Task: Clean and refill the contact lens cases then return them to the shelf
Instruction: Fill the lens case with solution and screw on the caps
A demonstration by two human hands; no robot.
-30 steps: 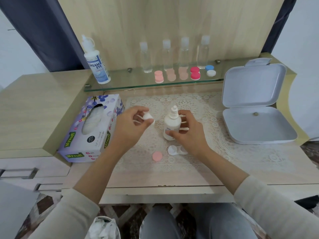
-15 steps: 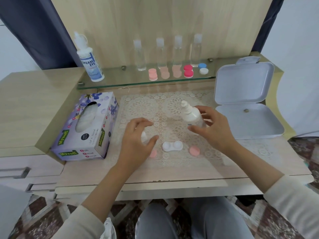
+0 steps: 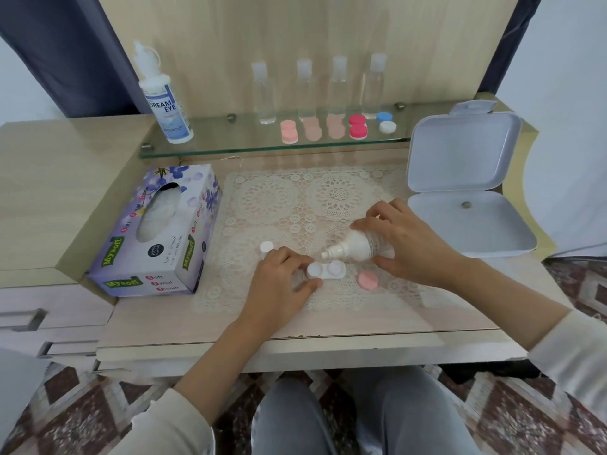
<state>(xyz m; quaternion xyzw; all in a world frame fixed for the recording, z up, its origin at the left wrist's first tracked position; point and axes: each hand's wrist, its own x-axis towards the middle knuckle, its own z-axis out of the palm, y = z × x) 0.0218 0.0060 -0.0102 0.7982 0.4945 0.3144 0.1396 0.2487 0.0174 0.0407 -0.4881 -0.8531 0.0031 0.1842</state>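
A tissue box point(image 3: 157, 234) sits on the left side of the desk point(image 3: 65, 165). It is purple and white with flowers on it, and green labels say "Mysoft". White tissue shows in the hole on top. Just beside it, a lace mat point(image 3: 295, 205) lies flat, cream with round patterns. On the right is a white box point(image 3: 460, 231) with its lid standing open. One small dark dot point(image 3: 465, 204) lies inside it. A wooden wall point(image 3: 295, 27) stands behind the desk, and a dark blue curtain point(image 3: 65, 44) hangs at its left. Drawers with a metal handle point(image 3: 23, 318) are at the lower left. The floor point(image 3: 492, 405) has brown and white tiles.
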